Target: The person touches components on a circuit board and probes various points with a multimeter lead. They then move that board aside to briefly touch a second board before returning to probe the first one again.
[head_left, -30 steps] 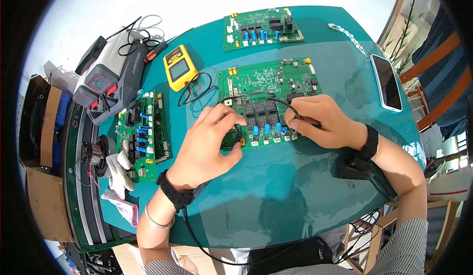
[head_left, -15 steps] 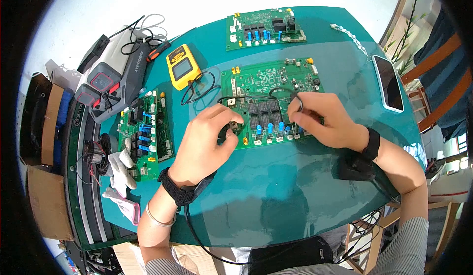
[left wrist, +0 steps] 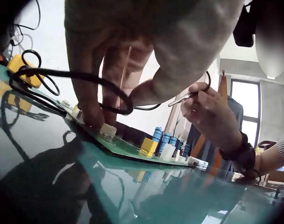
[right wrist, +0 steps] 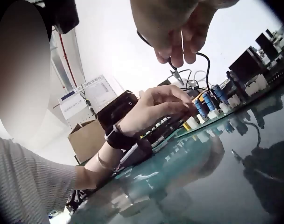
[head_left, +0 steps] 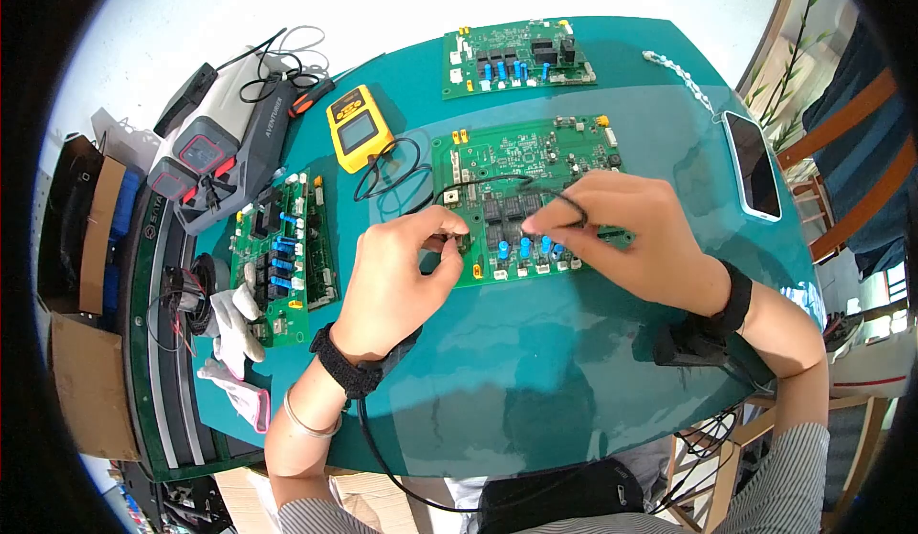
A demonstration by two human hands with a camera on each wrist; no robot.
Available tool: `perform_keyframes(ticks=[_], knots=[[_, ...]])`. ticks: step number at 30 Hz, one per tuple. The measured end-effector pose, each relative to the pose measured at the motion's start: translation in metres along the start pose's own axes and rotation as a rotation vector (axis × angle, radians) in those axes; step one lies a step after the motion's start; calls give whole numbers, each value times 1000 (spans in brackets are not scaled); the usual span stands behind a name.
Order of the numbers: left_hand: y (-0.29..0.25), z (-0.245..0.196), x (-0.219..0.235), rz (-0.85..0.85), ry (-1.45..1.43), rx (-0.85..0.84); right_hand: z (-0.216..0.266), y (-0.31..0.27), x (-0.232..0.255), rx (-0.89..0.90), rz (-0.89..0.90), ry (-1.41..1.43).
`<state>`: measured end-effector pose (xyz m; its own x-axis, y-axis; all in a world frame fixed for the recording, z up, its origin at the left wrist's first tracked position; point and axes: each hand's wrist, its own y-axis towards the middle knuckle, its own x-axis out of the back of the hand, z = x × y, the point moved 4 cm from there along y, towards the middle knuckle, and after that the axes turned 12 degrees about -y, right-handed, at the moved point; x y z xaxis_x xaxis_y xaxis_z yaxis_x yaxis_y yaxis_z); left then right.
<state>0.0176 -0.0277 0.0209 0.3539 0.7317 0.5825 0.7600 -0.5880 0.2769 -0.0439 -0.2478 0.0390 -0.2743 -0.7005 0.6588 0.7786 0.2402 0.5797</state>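
A green circuit board (head_left: 507,156) with black relays and blue cylindrical parts (right wrist: 208,100) lies before me on the mat. My right hand (head_left: 631,233) is above the board's near right part, pinching a slim metal-tipped clip (left wrist: 181,100) on a black cable (head_left: 483,183). In the right wrist view the clip (right wrist: 176,74) points down from the fingertips. My left hand (head_left: 402,271) is at the board's left edge, thumb and forefinger bent toward each other. A fingertip (left wrist: 91,115) reaches down beside a white connector (left wrist: 108,129). I cannot tell whether the left fingers grip anything.
A yellow handheld meter (head_left: 360,130) with black leads lies behind my left hand. Other circuit boards stand at the back (head_left: 516,56) and left (head_left: 277,290). White gloves (head_left: 231,338), a grey device (head_left: 225,142) and a phone (head_left: 751,166) are around the green table mat (head_left: 535,371).
My right hand has swung left and slightly toward me, bringing the clip over the blue parts. The left thumb and forefinger have drawn closer together at the board's edge.
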Motion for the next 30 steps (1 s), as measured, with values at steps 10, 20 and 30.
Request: perform_keyframes(ticks=[10, 20, 30], knots=[[-2, -7, -19, 229, -40, -244, 0, -15, -26, 192, 84, 53], [-5, -7, -21, 268, 27, -241, -14, -20, -31, 34, 100, 50], [-3, -6, -19, 292, 12, -237, -17, -22, -28, 33, 90, 107]])
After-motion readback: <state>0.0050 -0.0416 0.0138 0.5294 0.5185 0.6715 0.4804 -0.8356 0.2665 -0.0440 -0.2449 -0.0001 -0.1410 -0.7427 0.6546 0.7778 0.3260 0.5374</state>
